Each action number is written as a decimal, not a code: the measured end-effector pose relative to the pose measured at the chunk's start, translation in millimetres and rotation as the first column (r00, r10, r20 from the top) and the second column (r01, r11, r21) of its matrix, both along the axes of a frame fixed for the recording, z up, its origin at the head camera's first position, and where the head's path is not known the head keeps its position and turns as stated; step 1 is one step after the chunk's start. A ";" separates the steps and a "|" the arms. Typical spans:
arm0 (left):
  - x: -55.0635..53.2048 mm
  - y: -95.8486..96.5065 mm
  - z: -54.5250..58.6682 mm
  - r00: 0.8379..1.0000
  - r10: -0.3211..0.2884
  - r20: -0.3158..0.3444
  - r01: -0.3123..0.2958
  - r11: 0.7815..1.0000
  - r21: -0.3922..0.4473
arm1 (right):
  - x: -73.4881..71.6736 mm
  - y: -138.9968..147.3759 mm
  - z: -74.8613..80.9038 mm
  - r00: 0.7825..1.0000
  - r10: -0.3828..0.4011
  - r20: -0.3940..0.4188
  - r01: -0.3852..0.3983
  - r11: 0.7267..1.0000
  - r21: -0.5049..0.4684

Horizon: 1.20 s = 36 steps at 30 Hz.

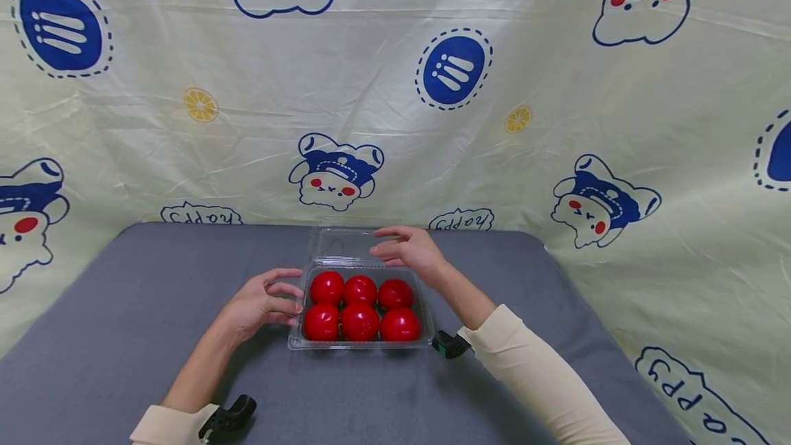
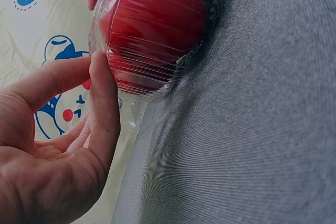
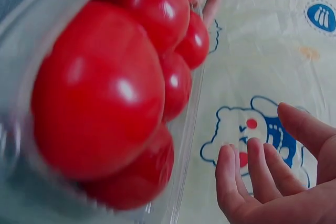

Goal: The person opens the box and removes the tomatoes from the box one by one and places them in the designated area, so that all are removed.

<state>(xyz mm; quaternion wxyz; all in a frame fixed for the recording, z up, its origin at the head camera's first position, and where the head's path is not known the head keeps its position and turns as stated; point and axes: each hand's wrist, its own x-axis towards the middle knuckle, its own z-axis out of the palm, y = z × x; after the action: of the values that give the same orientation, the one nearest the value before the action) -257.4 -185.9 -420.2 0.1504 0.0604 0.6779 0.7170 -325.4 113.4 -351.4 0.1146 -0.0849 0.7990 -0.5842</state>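
A clear plastic clamshell box (image 1: 358, 346) sits on the table with several shiny red tomatoes (image 1: 360, 322) in two rows. Its hinged lid (image 1: 330, 244) is folded back at the far side. Beside the box's left wall is my left hand (image 1: 262, 302), fingers loosely spread. In the left wrist view that hand (image 2: 63, 145) has its fingertips right at the ribbed wall and rim. Over the lid's right part reaches my right hand (image 1: 410, 250), palm turned left. The right wrist view shows this hand (image 3: 278, 182) with fingers loosely bent and nothing between them, apart from the tomatoes (image 3: 100, 93).
The grey cloth-covered table (image 1: 161, 280) surrounds the box. Behind it hangs a pale printed curtain (image 1: 395, 88) that meets the table's back edge. Each forearm wears a black wrist camera (image 1: 450, 344) near its light sleeve.
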 end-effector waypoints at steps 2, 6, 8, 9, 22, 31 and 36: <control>-0.5 0.1 -0.8 1.000 -0.001 -0.001 0.001 1.000 0.000 | 2.8 -6.0 -1.1 1.000 0.017 -0.014 -0.017 1.000 0.002; -1.0 -0.1 -1.7 1.000 -0.001 -0.002 0.001 1.000 -0.002 | 8.5 -17.0 -4.5 0.998 0.055 -0.043 -0.054 0.998 0.036; -1.0 -0.2 -1.5 1.000 -0.001 -0.003 0.001 1.000 -0.003 | 10.6 -21.7 -6.3 0.996 0.070 -0.051 -0.068 0.996 0.054; -0.9 -0.2 -1.3 1.000 -0.001 -0.003 0.001 1.000 -0.004 | 11.3 -23.9 -7.3 0.996 0.075 -0.053 -0.072 0.996 0.059; 0.2 -0.3 1.3 1.000 -0.003 0.007 0.003 1.000 -0.012 | 16.3 -51.2 -16.3 0.991 0.110 -0.078 -0.098 0.985 0.144; 0.0 -1.6 0.0 1.000 -0.016 0.001 0.016 1.000 -0.001 | 17.3 -64.1 -23.3 0.990 0.116 -0.083 -0.096 0.973 0.208; 0.0 -1.5 -0.4 1.000 -0.026 0.000 0.026 1.000 0.006 | 17.2 -67.4 -25.6 0.988 0.127 -0.087 -0.105 0.968 0.227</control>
<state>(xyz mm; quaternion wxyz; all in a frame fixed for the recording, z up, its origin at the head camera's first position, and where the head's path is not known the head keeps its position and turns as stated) -257.4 -187.5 -420.5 0.1596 0.0697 0.6748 0.7172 -308.2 46.0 -377.0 0.1168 -0.1476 0.8577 -0.4785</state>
